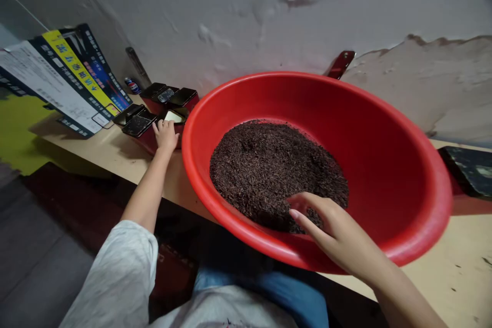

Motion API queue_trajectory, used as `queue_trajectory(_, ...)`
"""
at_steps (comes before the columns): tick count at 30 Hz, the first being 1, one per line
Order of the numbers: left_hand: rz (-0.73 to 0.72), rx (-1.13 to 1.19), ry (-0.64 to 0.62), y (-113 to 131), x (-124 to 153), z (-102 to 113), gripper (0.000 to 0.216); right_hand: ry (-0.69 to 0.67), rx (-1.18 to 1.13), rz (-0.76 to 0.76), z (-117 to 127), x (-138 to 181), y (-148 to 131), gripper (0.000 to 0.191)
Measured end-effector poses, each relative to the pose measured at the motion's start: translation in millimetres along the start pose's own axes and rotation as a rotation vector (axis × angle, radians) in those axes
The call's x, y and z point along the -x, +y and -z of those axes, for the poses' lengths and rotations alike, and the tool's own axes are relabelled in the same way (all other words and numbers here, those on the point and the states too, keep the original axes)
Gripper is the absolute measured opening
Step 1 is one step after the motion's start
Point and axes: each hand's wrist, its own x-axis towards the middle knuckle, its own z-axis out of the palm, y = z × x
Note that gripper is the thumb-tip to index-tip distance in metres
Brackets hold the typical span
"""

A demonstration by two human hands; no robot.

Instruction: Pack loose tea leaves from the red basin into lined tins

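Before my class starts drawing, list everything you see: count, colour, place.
Large round plastic basin: one, red, centre
Loose granular heap: one, dark brown, in basin
Boxy lidded containers: several, red with black lids, left of basin
Boxy container: one, dark-topped, right edge
Printed cartons: several, dark blue, white, yellow, far left
Drink can: one, blue, right of cartons
Long handle: one, dark, upper left
Flat handle: one, dark red, behind basin
Tabletop: one, tan, under basin
Peeling wall: one, grey, background
Surface: one, yellow-green, far left
Floor: one, grey, lower left
Sleeve: one, pale grey, left arm
Trousers: one pair, blue, bottom
Left hand: one, at containers
Right hand: one, over heap
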Motion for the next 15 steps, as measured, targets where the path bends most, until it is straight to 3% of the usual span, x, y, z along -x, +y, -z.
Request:
queue_trajectory(5, -0.040, -0.042, -0.059, -2.6, -2.0, 1.2, 0.026, -0.053, -0.030, -0.088, -3.9, -5.4, 9.4, 0.038)
queue_trajectory(9, 0.008, 0.075, 0.017, 1.2, 8.4, 12.5, 0.026, -0.084, -0.035, -0.125, -2.4, -6.5, 11.0, 0.037)
queue_trajectory(12, 0.146, 0.211, 0.128, 2.9, 19.0, 34.6, 0.031, -0.109, 0.006, -0.135, -2.1, -7.2, 10.0, 0.036)
queue_trajectory(15, 0.268, 0.246, 0.238, 3.7, 34.1, 70.3, 0.039, -0.080, -0.010, -0.135, -2.4, -7.3, 10.1, 0.034)
